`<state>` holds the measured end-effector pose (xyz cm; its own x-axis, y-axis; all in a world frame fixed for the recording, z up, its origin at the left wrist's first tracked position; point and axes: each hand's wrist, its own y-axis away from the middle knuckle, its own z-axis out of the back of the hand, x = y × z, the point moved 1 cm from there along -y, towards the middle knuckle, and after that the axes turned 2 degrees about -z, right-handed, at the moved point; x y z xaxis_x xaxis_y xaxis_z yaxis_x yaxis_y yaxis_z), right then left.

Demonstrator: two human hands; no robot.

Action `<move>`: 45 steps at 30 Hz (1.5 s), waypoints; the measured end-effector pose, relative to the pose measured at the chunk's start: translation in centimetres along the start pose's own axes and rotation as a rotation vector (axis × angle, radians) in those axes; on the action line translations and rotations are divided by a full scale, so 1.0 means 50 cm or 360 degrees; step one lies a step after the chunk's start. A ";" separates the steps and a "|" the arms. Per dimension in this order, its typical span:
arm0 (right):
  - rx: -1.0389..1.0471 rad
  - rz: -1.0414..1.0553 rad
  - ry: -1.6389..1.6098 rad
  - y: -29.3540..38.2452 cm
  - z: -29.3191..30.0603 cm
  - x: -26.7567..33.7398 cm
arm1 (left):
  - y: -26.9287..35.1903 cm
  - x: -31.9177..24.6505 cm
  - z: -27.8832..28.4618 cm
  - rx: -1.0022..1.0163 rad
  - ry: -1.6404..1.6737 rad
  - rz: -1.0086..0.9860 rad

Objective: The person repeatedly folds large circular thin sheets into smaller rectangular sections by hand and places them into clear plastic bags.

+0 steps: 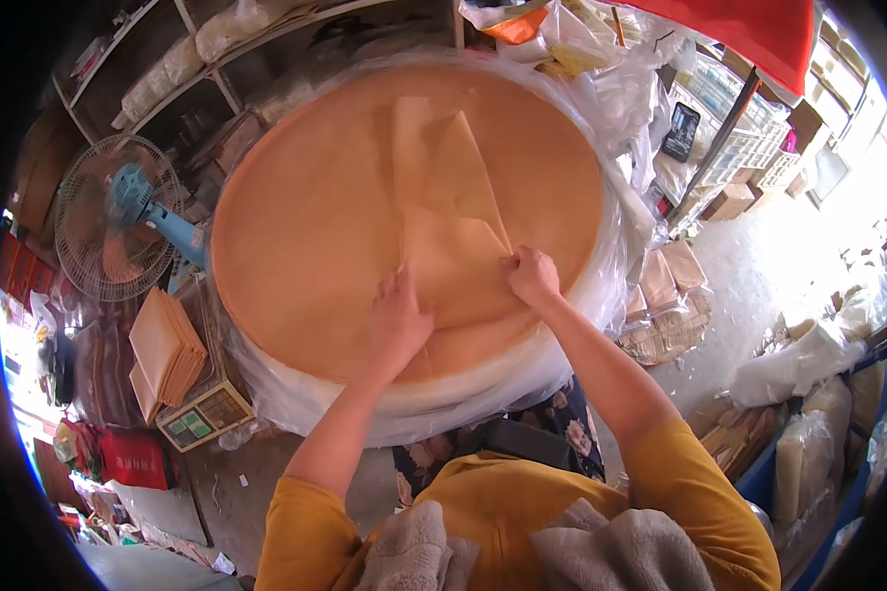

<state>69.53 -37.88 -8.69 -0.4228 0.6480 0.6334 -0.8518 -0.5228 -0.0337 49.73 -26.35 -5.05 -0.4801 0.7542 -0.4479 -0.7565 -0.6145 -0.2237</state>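
Note:
In front of me lies a broad round stack of thin tan sheets, perhaps flatbread, with clear plastic film around its side. One sheet is folded into a long strip on top, its far end creased into uneven flaps. My right hand pinches the right edge of this folded sheet. At its left edge rests my left hand, fingers pointing away from me and slightly blurred. Whether the left fingers grip the sheet or only press on it is unclear.
A blue electric fan stands at the left. Folded tan sheets are piled on a weighing scale below it. Bagged sheets lie right of the stack. A phone is propped by white plastic crates.

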 end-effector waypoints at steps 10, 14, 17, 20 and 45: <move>0.0247 0.0065 -0.0440 0.070 0.069 -0.021 | -0.008 -0.042 -0.081 0.0564 -0.0573 0.0038; 0.0024 0.0318 0.0060 0.082 0.082 -0.009 | -0.002 -0.035 -0.091 0.0462 -0.0600 -0.0011; -0.0210 0.1140 0.0283 0.043 0.020 0.014 | -0.010 -0.043 -0.078 0.0453 -0.0611 -0.0012; 0.0281 0.1069 0.0705 0.009 -0.021 0.001 | -0.075 -0.047 -0.049 0.0708 -0.0534 0.0044; 0.0653 -0.0545 -0.0941 -0.492 -0.087 0.114 | -0.561 0.294 -0.139 0.0083 0.1317 0.0783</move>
<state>86.71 -18.93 -7.61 0.1739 0.4686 0.8661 -0.6741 -0.5845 0.4516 66.96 0.38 -11.36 -0.2987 0.0006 -0.9543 -0.5824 -0.7923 0.1818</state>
